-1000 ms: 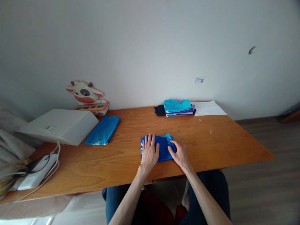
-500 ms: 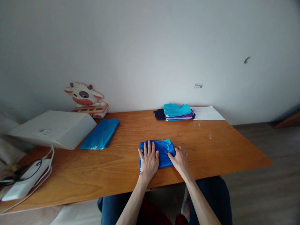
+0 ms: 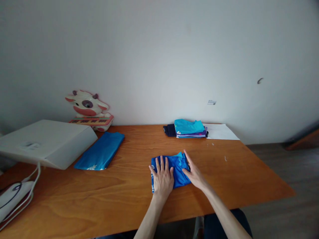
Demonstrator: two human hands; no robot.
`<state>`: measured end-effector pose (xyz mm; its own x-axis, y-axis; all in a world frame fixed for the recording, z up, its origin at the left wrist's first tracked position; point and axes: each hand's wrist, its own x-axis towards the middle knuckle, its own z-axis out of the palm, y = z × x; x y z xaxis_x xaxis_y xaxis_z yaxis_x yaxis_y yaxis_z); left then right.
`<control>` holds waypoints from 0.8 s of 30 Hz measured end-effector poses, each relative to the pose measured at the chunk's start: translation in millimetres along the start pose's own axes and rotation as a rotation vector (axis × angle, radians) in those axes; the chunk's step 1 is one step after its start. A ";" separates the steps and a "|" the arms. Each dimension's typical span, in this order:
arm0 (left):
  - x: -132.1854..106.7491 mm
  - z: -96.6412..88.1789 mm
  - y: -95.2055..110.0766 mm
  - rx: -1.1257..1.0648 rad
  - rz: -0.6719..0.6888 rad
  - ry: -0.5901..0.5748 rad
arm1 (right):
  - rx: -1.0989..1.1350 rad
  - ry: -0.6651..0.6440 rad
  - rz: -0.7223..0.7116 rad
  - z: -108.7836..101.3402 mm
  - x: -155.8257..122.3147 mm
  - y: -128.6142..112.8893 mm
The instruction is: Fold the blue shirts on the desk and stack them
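Blue cloth [image 3: 178, 177], left hand [image 3: 163, 181] spread flat atop, right hand [image 3: 196, 174] at edge, thumb parted

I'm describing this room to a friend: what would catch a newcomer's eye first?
Probably the cow-shaped toy piano by the wall, at the left behind a white box. Then the blue folded cloth in front, left hand flat on it, right hand at its edge. Farther back lies a stack of folded cloths.

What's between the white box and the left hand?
The head view shows a blue cloth, then some table, between the box and the left hand.
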<state>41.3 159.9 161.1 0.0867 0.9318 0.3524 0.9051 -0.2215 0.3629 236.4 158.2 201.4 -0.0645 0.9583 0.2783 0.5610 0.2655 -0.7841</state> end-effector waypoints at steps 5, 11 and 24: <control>37.8 20.2 16.6 -0.016 0.008 0.000 | 0.083 -0.194 0.073 -27.8 33.0 7.1; 72.4 40.7 22.0 -0.208 -0.033 0.040 | 0.035 -0.239 0.210 -42.6 64.9 13.7; 138.0 72.8 -36.2 -1.735 -0.527 0.314 | -0.355 -0.305 -0.223 -131.9 268.7 -113.3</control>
<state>50.9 317.4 133.8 -0.2861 0.9579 -0.0247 -0.6055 -0.1608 0.7794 264.4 371.6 438.1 -0.4226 0.8837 0.2011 0.7481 0.4654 -0.4731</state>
